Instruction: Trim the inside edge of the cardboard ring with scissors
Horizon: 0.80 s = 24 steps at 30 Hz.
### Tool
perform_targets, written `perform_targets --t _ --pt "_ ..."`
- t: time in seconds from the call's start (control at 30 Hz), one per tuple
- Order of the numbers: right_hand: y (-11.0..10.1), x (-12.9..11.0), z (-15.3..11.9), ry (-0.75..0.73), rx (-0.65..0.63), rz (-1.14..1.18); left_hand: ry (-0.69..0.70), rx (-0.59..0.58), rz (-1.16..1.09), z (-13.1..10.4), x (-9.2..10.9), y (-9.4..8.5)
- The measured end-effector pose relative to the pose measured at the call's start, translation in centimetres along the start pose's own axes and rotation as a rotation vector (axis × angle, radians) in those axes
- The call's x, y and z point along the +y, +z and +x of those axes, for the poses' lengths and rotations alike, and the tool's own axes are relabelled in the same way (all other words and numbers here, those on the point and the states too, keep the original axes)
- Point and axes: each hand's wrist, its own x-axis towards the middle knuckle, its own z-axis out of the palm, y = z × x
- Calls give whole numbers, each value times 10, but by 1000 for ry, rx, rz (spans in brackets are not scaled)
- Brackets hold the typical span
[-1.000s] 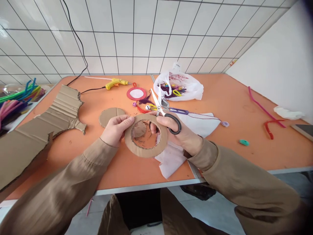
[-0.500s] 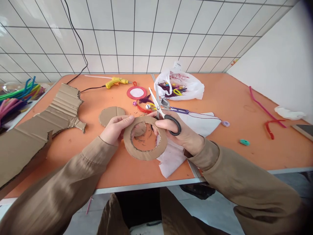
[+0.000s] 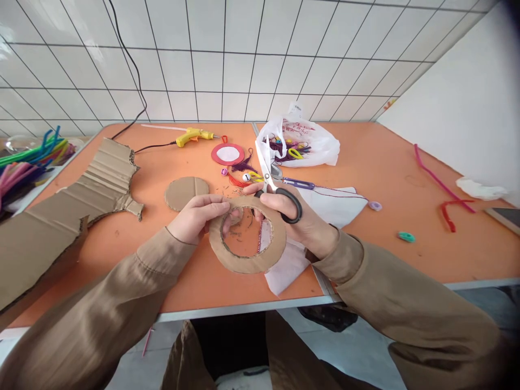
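Observation:
A cardboard ring (image 3: 248,264) is held up above the table, its inner edge rough. My left hand (image 3: 197,218) pinches the ring's upper left rim between thumb and fingers. In my right hand (image 3: 303,219) is a pair of scissors (image 3: 268,174) with black handles, blades pointing up and away from me. The right thumb also lies close to the ring's upper right rim; whether it presses on it I cannot tell. Behind my left hand a cardboard disc (image 3: 186,193) lies flat on the table. Small cardboard scraps (image 3: 244,234) show through the ring's hole.
An orange table (image 3: 406,179) carries a large cut cardboard piece (image 3: 52,227) at left, a yellow glue gun (image 3: 195,136), a red-rimmed disc (image 3: 227,154), a white plastic bag (image 3: 314,145) with threads, white cloth (image 3: 284,265), and pipe cleaners (image 3: 442,184) at right.
The ring has shifted slightly right and down and turned a little in my hands. The scissors' blades have swung a little to the right and now look closer together.

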Motion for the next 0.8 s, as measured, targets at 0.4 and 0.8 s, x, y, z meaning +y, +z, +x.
perform_targets --t 0.4,0.8 --pt "-3 9 6 -69 60 93 46 67 -145 6 -10 -13" --pt "3 7 3 -9 23 87 134 60 -178 4 -3 -8"
